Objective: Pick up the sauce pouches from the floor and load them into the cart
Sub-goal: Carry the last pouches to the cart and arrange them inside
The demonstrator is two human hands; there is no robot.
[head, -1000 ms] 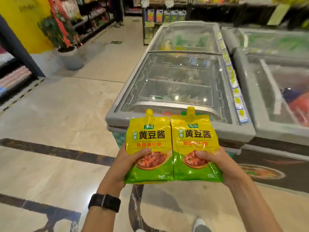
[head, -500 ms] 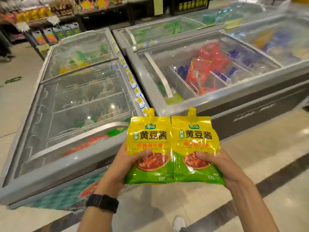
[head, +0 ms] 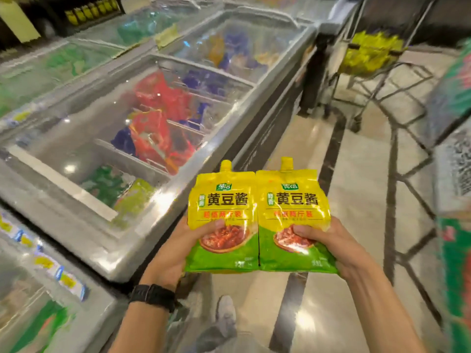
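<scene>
Two soybean-sauce pouches [head: 224, 200] held, cart [head: 377, 80] ahead-right
My left hand [head: 175, 253] and right hand [head: 339, 248] grip one each; I'd keep them level and lower them in.

Two pouches [head: 257, 220]: yellow tops, green bottoms, black and red lettering, a reddish-brown sauce picture. Black watch [head: 153, 296]. Beige floor [head: 356, 174] with dark stripes. Yellow packs fill the cart [head: 369, 52].

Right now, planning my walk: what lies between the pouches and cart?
Head view: bare striped floor between pouches and cart; freezer flanks it.
</scene>
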